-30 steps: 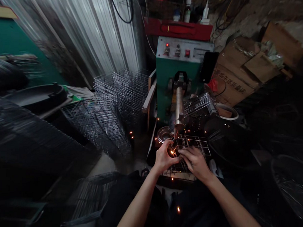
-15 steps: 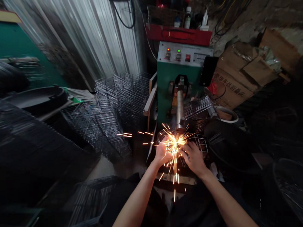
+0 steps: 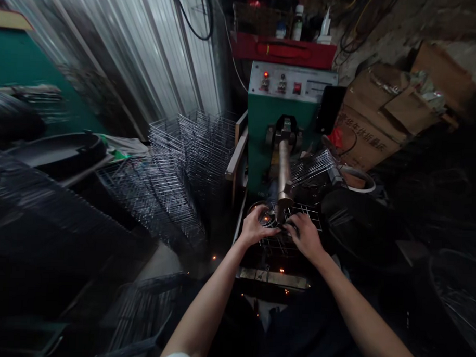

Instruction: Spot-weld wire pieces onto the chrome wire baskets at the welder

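Observation:
A green machine [image 3: 258, 143] with a grey control panel has a thick metal rod [image 3: 284, 169] pointing down toward my hands. Under the rod's tip lies a wire grid piece [image 3: 307, 211]. My left hand [image 3: 255, 227] is at the left of the tip, thumb and fingers curved around a small dark round part whose shape is unclear. On the right, my right hand [image 3: 303, 234] has its fingers bent against something dark and small beside the tip. A few glowing specks show near my left hand and lower down.
Stacked wire racks [image 3: 172, 166] stand to the left of the machine. A red case [image 3: 283, 51] lies on top of it. Cardboard boxes [image 3: 365, 120] and a white-rimmed round container [image 3: 368, 183] are at the right. A wooden strip [image 3: 273, 277] crosses below my hands.
The bright spray of sparks has died down to a few specks. The green light on the panel has gone off. My hands stay close to the rod's tip.

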Demonstrator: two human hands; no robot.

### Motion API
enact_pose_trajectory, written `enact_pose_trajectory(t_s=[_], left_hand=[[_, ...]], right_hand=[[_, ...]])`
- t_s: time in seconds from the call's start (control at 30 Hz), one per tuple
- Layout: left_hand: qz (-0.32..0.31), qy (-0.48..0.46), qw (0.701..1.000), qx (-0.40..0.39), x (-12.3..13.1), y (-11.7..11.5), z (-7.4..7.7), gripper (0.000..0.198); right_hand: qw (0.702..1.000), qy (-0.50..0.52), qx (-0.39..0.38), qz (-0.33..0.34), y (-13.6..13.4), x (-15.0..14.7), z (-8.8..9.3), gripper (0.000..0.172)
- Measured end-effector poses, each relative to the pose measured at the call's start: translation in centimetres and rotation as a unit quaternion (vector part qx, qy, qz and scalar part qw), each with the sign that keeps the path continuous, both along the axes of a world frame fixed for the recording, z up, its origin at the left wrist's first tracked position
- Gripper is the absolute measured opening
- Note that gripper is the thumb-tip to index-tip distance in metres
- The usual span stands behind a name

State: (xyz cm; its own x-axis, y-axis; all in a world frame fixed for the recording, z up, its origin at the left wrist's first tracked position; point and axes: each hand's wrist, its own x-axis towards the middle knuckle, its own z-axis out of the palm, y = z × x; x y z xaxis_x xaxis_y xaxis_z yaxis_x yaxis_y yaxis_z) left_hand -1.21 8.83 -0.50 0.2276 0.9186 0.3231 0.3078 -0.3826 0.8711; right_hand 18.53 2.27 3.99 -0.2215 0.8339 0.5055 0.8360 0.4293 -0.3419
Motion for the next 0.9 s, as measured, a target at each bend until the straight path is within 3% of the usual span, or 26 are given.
enact_pose_trajectory(t_s=[0.17, 0.67, 0.73, 0.8, 0.9], left_hand=[[-0.015, -0.008, 1.0, 0.011, -0.1, 0.9, -0.4, 0.08], [-0.023, 0.083, 0.995, 0.053, -0.8, 1.5, 1.3, 0.067], [-0.046, 0.074, 0.995, 0.04, -1.7, 1.3, 1.4, 0.074], [-0.064, 0.041, 0.997, 0.018, -3.1, 0.8, 0.3, 0.1], [-0.023, -0.046, 0.998, -0.046, -5.1, -1.0, -4.3, 0.136]], right_hand=[[1.0, 0.006, -0.011, 0.015, 0.3, 0.3, 0.3, 0.012], [0.998, 0.055, -0.021, 0.03, 0.7, -0.2, 0.4, 0.018], [0.997, 0.067, -0.024, 0.034, 0.5, 0.0, 0.6, 0.018], [0.995, 0.086, -0.04, 0.04, -0.1, 0.7, 0.6, 0.017], [0.984, 0.15, -0.086, 0.031, -1.8, 2.9, 0.1, 0.017]])
